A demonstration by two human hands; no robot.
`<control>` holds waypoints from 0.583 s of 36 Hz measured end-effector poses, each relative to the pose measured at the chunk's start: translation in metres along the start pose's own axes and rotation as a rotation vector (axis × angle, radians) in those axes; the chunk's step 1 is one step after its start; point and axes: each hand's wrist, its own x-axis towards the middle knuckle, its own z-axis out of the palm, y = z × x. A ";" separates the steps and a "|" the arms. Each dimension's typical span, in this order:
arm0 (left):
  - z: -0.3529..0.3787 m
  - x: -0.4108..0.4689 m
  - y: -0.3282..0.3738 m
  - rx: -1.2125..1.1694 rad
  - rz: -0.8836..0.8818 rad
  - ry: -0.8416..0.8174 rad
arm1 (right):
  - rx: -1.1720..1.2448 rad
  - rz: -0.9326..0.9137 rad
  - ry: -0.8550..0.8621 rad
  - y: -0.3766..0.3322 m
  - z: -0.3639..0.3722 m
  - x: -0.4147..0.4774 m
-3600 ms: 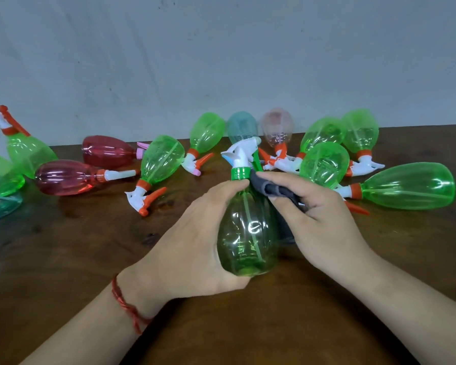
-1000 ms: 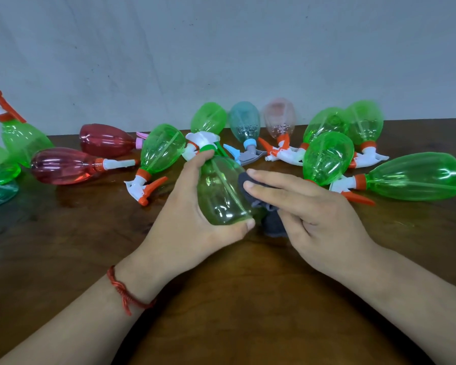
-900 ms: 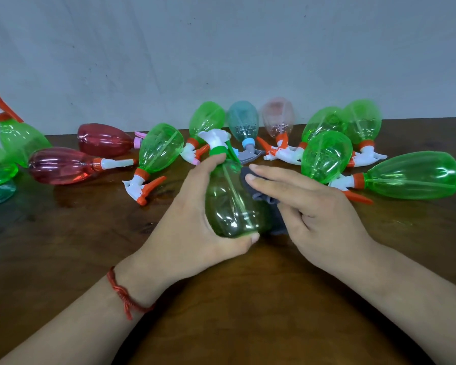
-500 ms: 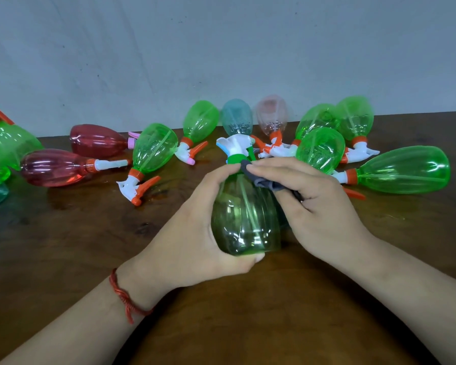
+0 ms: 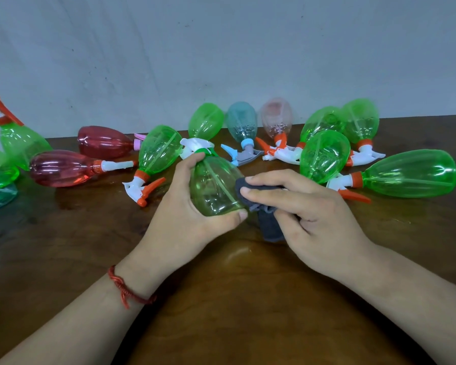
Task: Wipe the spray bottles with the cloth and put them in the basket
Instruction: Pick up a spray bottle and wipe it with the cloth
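Wiping a clear green plastic spray bottle (image 5: pixel 213 188) over the brown wooden surface (image 5: pixel 221 306)
My left hand (image 5: pixel 184 222) wraps its fingers (image 5: pixel 236 215) round the tilted bottle; my right hand (image 5: pixel 316 214) pinches a dark grey cloth (image 5: pixel 271 229) against its side

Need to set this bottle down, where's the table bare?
Bare table: the near middle below the left hand and right hand; the near left, before the red bottle; the near right, before the large green bottle. Crowded: bottles along the wall.
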 end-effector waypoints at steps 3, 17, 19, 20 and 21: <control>0.000 0.001 -0.002 -0.009 0.005 -0.001 | -0.003 -0.001 -0.010 0.001 0.001 0.000; 0.004 0.004 0.016 0.254 0.121 -0.241 | 0.215 0.231 0.076 0.011 0.000 0.007; 0.018 0.021 0.028 0.089 -0.007 -0.210 | 0.271 0.272 0.086 0.011 0.000 0.008; 0.023 0.027 0.035 -0.053 -0.061 -0.187 | 0.290 0.281 0.094 0.011 -0.001 0.009; 0.028 0.037 0.032 -0.258 -0.080 -0.180 | 0.303 0.282 0.103 0.010 -0.001 0.009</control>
